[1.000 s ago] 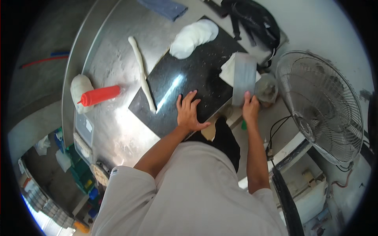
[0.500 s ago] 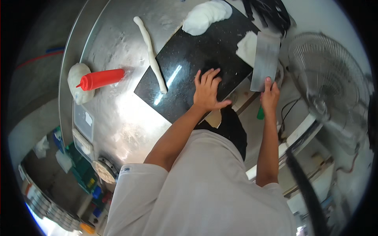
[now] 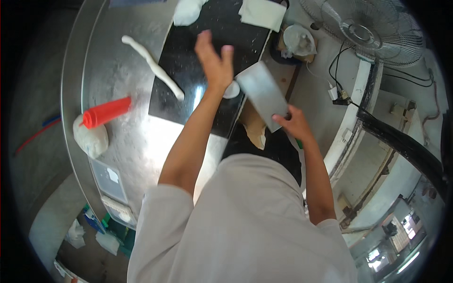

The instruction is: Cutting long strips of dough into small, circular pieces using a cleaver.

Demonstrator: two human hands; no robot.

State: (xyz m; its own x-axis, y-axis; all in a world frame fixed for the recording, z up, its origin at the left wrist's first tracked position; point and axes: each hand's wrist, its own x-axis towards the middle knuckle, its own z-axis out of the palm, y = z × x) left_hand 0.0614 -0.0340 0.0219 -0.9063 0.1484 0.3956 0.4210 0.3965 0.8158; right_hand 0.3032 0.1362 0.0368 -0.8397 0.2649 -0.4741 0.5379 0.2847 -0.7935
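My left hand hovers over the black board with its fingers and thumb apart, holding nothing. Beside its wrist is a small round white piece, possibly dough, near the board's right edge. My right hand grips a cleaver by its green handle, thumb against the wide blade. The blade tilts up and left, its far end by the white piece; I cannot tell whether they touch. A long dough rope lies left of my left hand, partly on the board and partly on the metal table.
White pieces and a folded white cloth lie at the board's far end. A red squeeze bottle leans against a wrapped pale lump on the left. A fan and a power strip are on the right.
My view has shifted. My left hand has lifted from the board, and the cleaver has swung left toward it. The round white piece now shows beside my left wrist.
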